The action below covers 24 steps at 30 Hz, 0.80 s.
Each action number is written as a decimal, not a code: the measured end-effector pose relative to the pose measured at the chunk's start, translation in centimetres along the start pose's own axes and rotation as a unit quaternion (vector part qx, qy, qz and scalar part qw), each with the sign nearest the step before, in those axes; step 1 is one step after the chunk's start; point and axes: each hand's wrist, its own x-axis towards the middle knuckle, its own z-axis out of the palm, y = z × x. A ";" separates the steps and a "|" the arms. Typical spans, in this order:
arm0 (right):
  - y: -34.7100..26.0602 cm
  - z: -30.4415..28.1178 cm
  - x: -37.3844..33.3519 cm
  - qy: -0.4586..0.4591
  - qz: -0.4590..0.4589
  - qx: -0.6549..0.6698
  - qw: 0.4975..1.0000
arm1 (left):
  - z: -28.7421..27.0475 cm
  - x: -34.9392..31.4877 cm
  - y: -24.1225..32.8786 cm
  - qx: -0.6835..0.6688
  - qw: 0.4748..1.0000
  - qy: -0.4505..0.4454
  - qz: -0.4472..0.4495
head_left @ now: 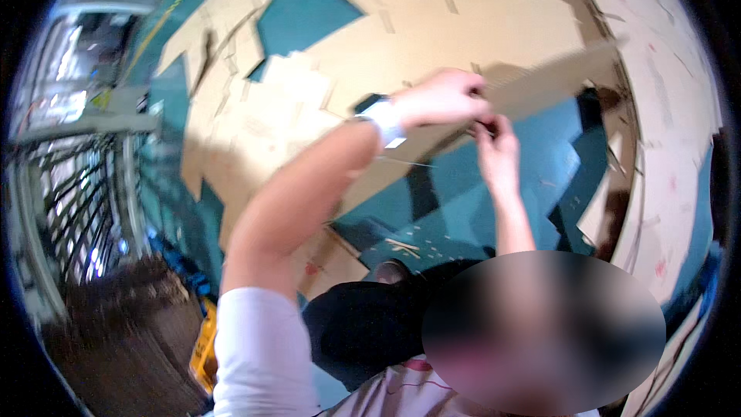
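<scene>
A long strip of brown cardboard point(544, 81) slants across the middle, its far-right part smeared by motion. My left hand point(444, 98) reaches over from the left, a dark watch on its wrist, and its fingers close at the strip's edge. Just below it, my right hand point(498, 147) pinches with thumb and fingers at the same edge, close to the left fingertips. The exact grip is partly hidden and blurred.
Large cardboard sheets point(417, 31) cover much of the green floor point(478, 193), with small scraps scattered about. A metal rack point(73, 208) stands at left, above a stack of brown sheets point(116, 340) and a yellow object point(204, 347). A blurred oval hides the lower right.
</scene>
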 end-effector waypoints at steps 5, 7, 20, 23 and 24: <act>-0.4 0.6 -0.3 -0.005 0.032 0.043 0.999 | 0.6 0.3 -1.2 0.049 0.998 0.030 0.024; -0.7 0.5 -0.6 -0.009 0.038 0.044 0.998 | 1.0 0.3 -1.4 0.049 0.998 0.034 0.030; -0.3 0.7 -0.2 0.000 0.080 0.152 0.985 | 0.8 1.2 -1.1 0.016 0.997 -0.073 0.009; 0.7 0.1 0.1 -0.019 0.133 0.254 0.958 | 1.5 1.6 -1.6 0.034 0.998 -0.022 0.045; 1.0 -0.1 0.2 -0.028 0.136 0.284 0.949 | 1.7 1.3 -1.4 0.013 0.999 -0.010 0.046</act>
